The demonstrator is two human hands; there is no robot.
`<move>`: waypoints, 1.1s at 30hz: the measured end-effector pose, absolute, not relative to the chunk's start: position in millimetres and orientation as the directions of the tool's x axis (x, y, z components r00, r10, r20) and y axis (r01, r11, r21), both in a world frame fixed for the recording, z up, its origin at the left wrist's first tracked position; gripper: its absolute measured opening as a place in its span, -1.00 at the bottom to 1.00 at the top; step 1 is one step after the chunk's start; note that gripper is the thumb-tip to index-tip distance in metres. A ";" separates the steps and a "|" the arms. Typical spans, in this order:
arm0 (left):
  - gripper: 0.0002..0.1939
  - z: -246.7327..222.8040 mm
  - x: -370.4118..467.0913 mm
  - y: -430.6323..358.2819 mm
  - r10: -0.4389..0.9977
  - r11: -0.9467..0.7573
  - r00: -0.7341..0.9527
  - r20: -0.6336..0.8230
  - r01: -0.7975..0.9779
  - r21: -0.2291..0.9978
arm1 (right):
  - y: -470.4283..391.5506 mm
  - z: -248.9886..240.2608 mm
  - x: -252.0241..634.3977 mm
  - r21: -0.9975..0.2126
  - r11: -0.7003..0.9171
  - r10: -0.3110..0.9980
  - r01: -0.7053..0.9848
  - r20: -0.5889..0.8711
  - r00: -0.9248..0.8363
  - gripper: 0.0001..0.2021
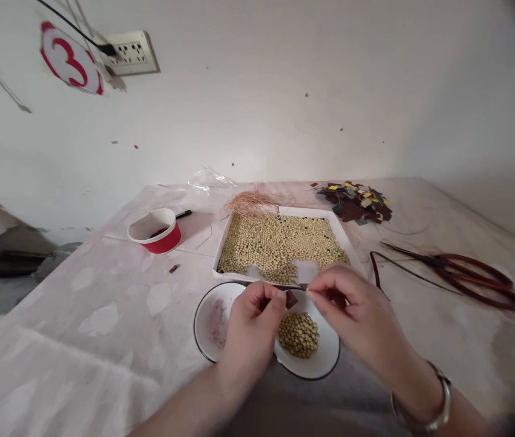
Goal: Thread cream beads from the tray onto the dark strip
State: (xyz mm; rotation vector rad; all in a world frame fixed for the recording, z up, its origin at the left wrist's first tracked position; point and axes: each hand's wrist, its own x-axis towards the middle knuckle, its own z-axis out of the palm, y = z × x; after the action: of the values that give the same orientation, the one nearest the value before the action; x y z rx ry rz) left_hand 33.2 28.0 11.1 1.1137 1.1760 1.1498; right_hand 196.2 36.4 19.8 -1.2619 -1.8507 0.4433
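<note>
Just above two white bowls, my left hand (259, 312) pinches a small dark brown square piece (291, 299) between thumb and finger. Close by on the right, my right hand (346, 297) is closed in a pinch, its fingertips near that piece; what they hold is too small to make out. Below my fingers is the right bowl (327, 362), with a heap of round yellowish beads (299, 335) in it. The left bowl (202, 325), partly covered by my left hand, has pinkish bits inside. Behind them lies a white tray (343, 233) spread with many pale beads (279, 240).
Scissors (461, 273) with dark red handles lie at the right. A pile of coloured scraps (355, 201) and a bundle of copper-coloured strands (252, 201) are at the back. On the left stand a red-and-white paper cup (166, 240) and a black pen (184, 213).
</note>
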 end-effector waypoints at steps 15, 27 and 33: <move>-0.81 9.4 32.4 30.1 0.994 0.096 0.052 -0.093 -0.052 0.994 | 29.3 12.0 177.4 -0.639 0.498 0.864 0.587 0.428 -0.267 -0.86; -0.81 12.9 32.2 29.6 0.992 0.116 0.052 -0.114 -0.038 0.993 | 29.4 12.4 176.6 -0.640 0.495 0.865 0.587 0.428 -0.263 -0.85; -0.80 12.3 32.1 29.6 0.995 0.095 0.039 -0.094 -0.034 0.995 | 39.2 11.7 192.0 -0.622 0.435 0.894 0.651 0.388 -0.226 -0.87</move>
State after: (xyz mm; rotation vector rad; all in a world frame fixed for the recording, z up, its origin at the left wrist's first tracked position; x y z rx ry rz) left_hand 32.1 29.6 12.3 1.1311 1.1991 1.1284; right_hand 192.0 39.2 11.7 -1.2989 -1.9689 0.4294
